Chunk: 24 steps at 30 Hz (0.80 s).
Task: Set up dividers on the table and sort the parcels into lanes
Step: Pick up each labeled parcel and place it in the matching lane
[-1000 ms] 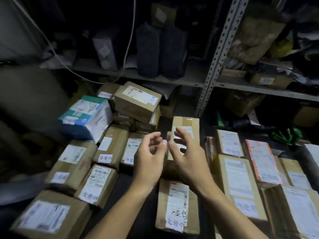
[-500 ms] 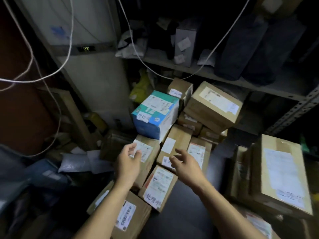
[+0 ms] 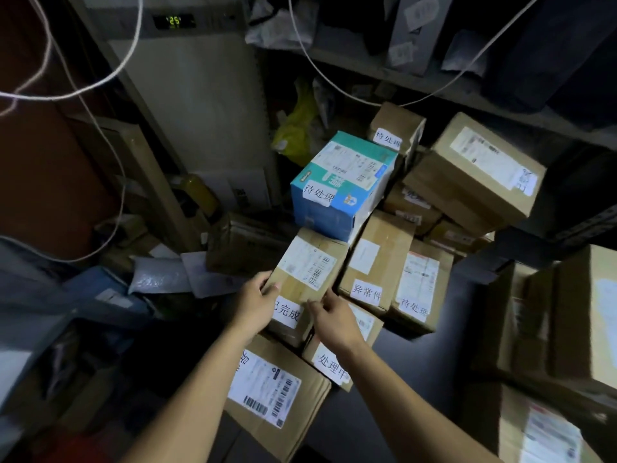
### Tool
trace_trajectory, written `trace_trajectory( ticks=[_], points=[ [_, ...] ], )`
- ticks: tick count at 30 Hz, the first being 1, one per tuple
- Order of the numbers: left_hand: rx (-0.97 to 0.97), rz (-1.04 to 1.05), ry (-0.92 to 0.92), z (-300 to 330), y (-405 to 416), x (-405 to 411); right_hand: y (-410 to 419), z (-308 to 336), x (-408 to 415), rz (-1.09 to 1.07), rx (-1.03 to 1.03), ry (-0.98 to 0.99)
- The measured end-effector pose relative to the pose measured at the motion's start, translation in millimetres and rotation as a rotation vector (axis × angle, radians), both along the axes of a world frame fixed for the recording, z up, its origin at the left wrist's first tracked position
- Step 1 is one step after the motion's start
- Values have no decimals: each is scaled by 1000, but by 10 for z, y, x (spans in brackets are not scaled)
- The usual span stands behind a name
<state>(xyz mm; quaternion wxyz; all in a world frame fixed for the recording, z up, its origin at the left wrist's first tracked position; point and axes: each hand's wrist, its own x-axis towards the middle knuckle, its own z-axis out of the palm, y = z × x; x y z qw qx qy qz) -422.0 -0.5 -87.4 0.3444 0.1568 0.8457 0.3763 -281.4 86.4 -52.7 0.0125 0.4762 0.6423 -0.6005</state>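
A long brown parcel (image 3: 309, 272) with a shipping label and a handwritten white tag lies on the dark table (image 3: 444, 349) among several other labelled cardboard parcels. My left hand (image 3: 255, 304) grips its near left edge, thumb on top. My right hand (image 3: 332, 317) touches its near right corner with fingertips, fingers partly apart. A blue and teal box (image 3: 344, 185) rests on the parcel's far end. Nearer me lie a small parcel (image 3: 337, 359) under my right wrist and a larger one (image 3: 277, 392). No dividers are visible.
More parcels are stacked at the back right (image 3: 474, 175) and along the right edge (image 3: 567, 315). A metal shelf (image 3: 434, 85) runs behind. White cables (image 3: 100, 88) hang at the left. Soft mailers and boxes (image 3: 160, 279) clutter the floor on the left.
My view swung left from the right-hand parcels to the left group. Both hands, earlier open in the air, moved forward and now rest on the long brown parcel.
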Motion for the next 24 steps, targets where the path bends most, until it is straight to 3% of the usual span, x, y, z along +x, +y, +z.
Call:
trace_trajectory(
  ticks=[5,11,24],
  points=[
    [10,8,11,238,-43,80,-6,121,87,-81,0,31],
    [110,29,-99,602,-106,551,34,294,507,-124,47,65],
    [248,-69,-138,1044,-113,2043,113,811,2197,-262,90,170]
  ],
)
